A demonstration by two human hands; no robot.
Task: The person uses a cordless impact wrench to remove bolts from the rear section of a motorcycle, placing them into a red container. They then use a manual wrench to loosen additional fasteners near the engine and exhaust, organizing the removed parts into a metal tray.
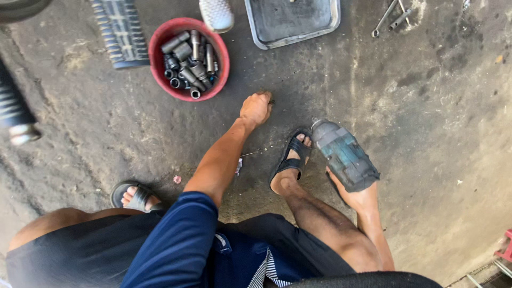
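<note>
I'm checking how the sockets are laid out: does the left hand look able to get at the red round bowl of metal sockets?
Probably yes: the left hand rests on the concrete floor just beside the red round bowl of metal sockets, with nothing lying between them.

No packages, labels, signs or screens visible anywhere around the red bowl [189,58] of sockets; only bare tools, a tray and stained concrete floor nearby.

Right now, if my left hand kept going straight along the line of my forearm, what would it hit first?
Probably the flat grey metal tray lying on the concrete floor. The left hand rests fisted on the floor, pointing up and slightly right; the red plastic bowl of steel sockets sits left of that line. Depth is uncertain.
</note>
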